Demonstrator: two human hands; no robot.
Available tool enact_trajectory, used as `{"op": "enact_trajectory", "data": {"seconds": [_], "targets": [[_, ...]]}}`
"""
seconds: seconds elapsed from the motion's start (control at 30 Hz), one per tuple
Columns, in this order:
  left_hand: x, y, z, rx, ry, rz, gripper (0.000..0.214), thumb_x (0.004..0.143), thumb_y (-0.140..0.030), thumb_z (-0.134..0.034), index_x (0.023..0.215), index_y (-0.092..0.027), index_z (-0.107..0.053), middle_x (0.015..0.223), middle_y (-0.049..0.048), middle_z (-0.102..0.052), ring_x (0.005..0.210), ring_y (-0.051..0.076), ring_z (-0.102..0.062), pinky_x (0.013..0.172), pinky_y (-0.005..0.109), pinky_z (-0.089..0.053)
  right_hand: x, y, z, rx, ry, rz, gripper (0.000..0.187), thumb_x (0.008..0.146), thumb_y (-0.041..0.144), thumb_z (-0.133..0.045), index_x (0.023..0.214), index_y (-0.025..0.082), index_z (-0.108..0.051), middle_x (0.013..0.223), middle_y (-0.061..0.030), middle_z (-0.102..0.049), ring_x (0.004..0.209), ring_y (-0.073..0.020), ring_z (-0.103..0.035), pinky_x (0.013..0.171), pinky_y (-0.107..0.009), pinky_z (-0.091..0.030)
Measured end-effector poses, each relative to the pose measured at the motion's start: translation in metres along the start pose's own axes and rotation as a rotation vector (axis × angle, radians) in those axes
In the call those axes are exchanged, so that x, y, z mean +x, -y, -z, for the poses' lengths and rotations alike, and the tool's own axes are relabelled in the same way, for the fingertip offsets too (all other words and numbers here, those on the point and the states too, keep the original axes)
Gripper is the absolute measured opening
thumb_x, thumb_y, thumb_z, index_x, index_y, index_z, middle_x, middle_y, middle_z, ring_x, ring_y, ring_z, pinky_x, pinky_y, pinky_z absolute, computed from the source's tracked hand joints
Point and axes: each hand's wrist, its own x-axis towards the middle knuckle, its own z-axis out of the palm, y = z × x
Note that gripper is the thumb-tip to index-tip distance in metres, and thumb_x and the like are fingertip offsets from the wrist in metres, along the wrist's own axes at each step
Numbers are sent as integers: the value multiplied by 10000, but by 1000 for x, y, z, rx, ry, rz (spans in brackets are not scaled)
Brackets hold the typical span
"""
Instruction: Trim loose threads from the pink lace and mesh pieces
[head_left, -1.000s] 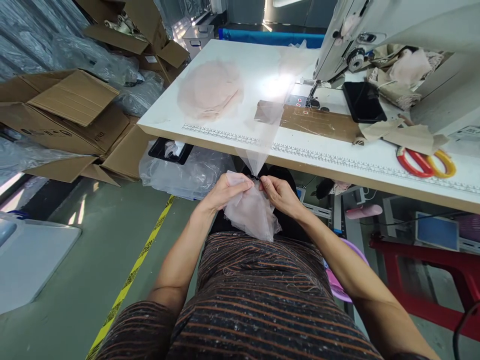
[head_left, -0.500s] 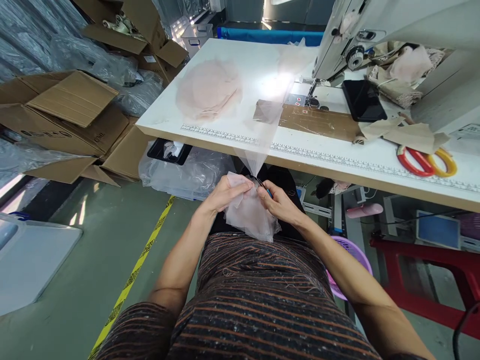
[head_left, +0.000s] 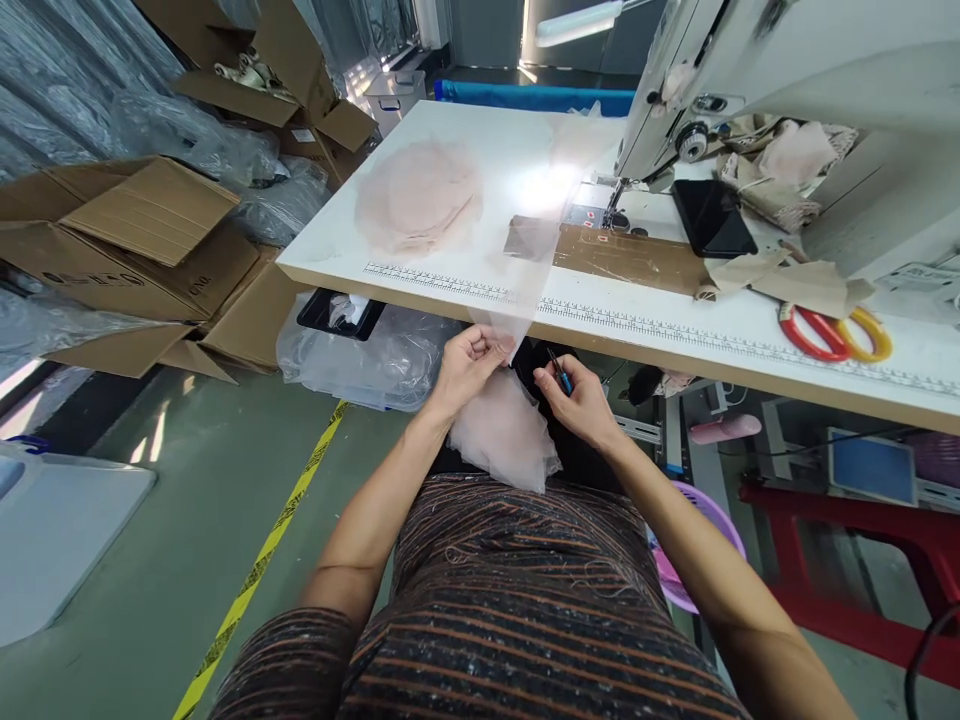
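Observation:
My left hand is closed on the lower end of a sheer pink fabric strip that hangs from the white table's front edge. A bunch of the same pink mesh fabric lies in my lap below both hands. My right hand is closed around small blue-handled thread snips, held a short way right of the strip. A round stack of pink mesh pieces rests on the table's left part.
A white sewing machine stands at the table's back right, with a black phone, brown paper and red-and-yellow scissors beside it. Cardboard boxes and plastic bags sit left; a purple basket and red stool right.
My left hand rose toward the table edge with the strip. My right hand drew away to the right with the snips, so the hands are now apart.

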Motion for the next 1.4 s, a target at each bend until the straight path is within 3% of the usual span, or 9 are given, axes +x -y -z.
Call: {"op": "enact_trajectory", "data": {"seconds": [0.13,0.33,0.43,0.6,0.7,0.87,1.03,1.13,1.4], "targets": [[-11,4,-13,-222,12,152,419,677,-497,-875,805,-165,-653,678,-9,-692,628,107,-629,689,241,-504,5,1,-8,250,-90,-60,523,866,685,-577,974,176,-631,806,-48,-702,474,-99,-463,467,-263,-401],[-56,30,-11,-181,367,477,469,696,-546,-851,820,-124,-689,714,75,-733,657,169,-674,709,296,-529,7,4,-12,373,-73,-107,557,781,697,-677,946,165,-672,655,1,-629,450,-94,-447,448,-253,-395],[-59,32,1,-51,268,400,495,701,-540,-852,940,-145,-674,864,83,-749,785,189,-687,785,312,-529,2,10,-10,346,-61,-60,502,773,669,-703,813,170,-657,623,14,-575,490,-92,-419,472,-246,-374],[-35,22,28,160,-181,-83,579,788,-592,-752,1212,-217,-628,1310,108,-628,1204,247,-585,1034,365,-449,-23,22,-6,190,133,119,363,879,498,-657,714,178,-606,636,18,-518,597,-107,-440,562,-238,-378],[-25,16,33,248,38,-225,541,826,-630,-675,1186,-226,-699,1391,112,-573,1321,307,-512,1120,424,-382,-39,29,-6,153,292,182,283,908,389,-631,724,176,-603,628,29,-495,592,-98,-414,573,-233,-364],[-23,17,20,80,448,-136,446,787,-630,-703,918,-212,-781,1358,115,-626,1348,363,-506,1164,473,-326,-49,34,-2,147,410,256,139,900,270,-624,808,169,-652,644,32,-549,571,-86,-416,575,-222,-369],[-32,17,19,-35,382,38,327,749,-476,-816,734,-176,-686,960,82,-746,926,224,-679,901,351,-495,-40,26,8,123,390,159,245,936,404,-599,888,172,-660,731,5,-602,633,-111,-475,610,-235,-394],[-36,14,23,28,326,141,320,747,-458,-826,780,-159,-716,728,25,-700,668,138,-616,694,256,-478,-25,18,9,106,338,59,469,1017,551,-392,944,162,-644,759,-10,-588,651,-125,-477,610,-253,-385],[-36,11,29,117,304,127,335,758,-469,-806,813,-139,-793,883,94,-780,813,198,-689,749,274,-506,3,16,0,55,464,87,596,987,690,-320,689,196,-471,619,46,-363,581,-104,-326,547,-264,-265]]}}
